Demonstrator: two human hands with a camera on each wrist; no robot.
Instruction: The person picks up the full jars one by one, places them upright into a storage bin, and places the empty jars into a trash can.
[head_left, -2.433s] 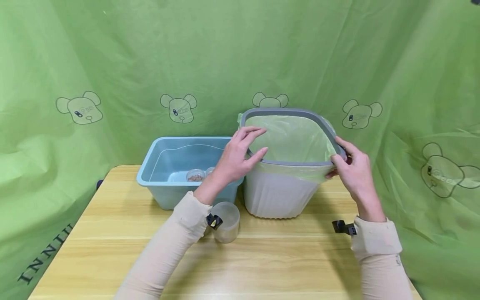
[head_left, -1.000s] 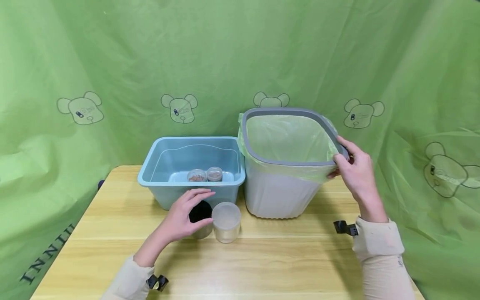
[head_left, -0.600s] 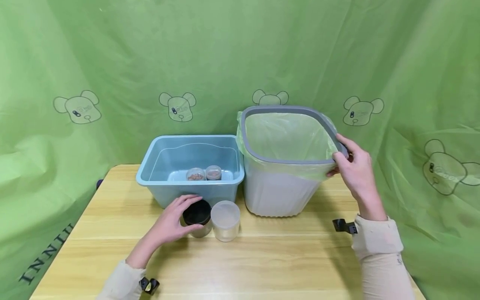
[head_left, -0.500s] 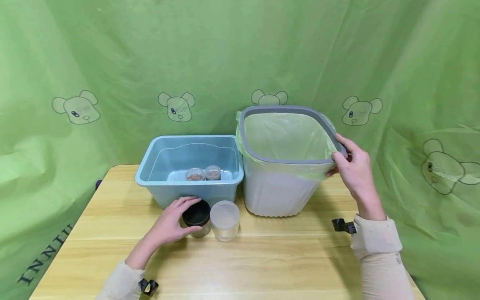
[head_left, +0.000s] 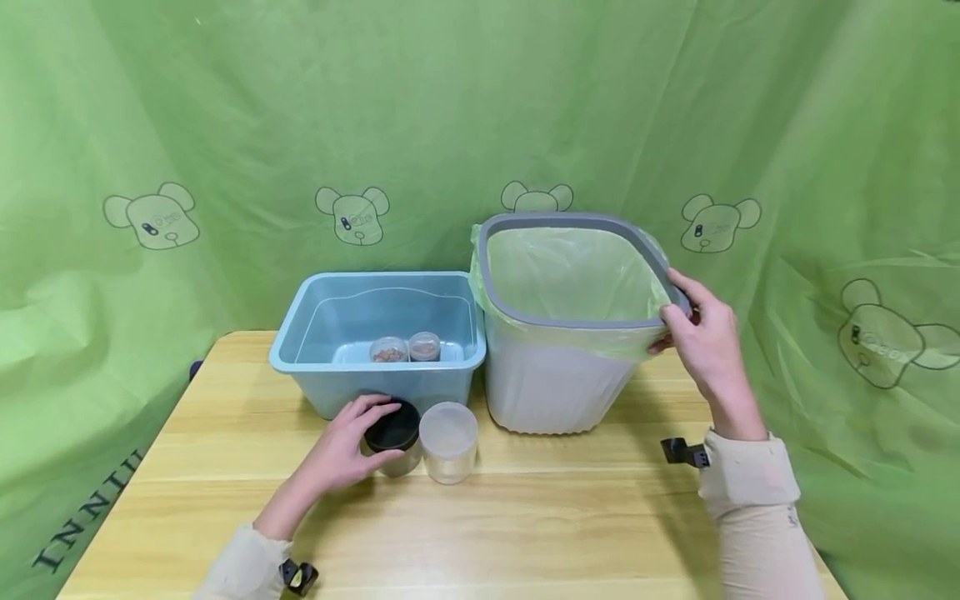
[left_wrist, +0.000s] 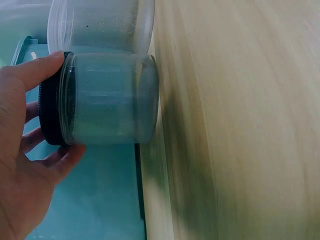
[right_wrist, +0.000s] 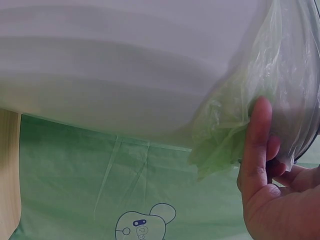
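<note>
My left hand point(head_left: 341, 450) grips a clear plastic jar by its black lid point(head_left: 393, 427), thumb on one side and fingers on the other. In the left wrist view the clear body of the jar point(left_wrist: 107, 97) looks see-through, with nothing visible inside. Close beside it stands a second clear jar point(head_left: 449, 443) with a pale translucent lid. My right hand point(head_left: 705, 337) holds the right corner of the grey rim of a white trash can point(head_left: 558, 383). A thin green bag point(head_left: 577, 275) lines the can and folds over its rim; in the right wrist view the bag's edge point(right_wrist: 225, 132) hangs by my fingers.
A blue plastic tub point(head_left: 375, 367) stands behind the jars, left of the can. Inside it sit two small clear cups, one with brownish bits point(head_left: 389, 352) and another point(head_left: 424, 347) beside it. All stand on a wooden table point(head_left: 525, 517) before a green curtain point(head_left: 435, 108).
My left hand has left the near-left part of the can's rim, moved down and left, and taken hold of the black-lidded jar. My right hand stays at the can's rim.
</note>
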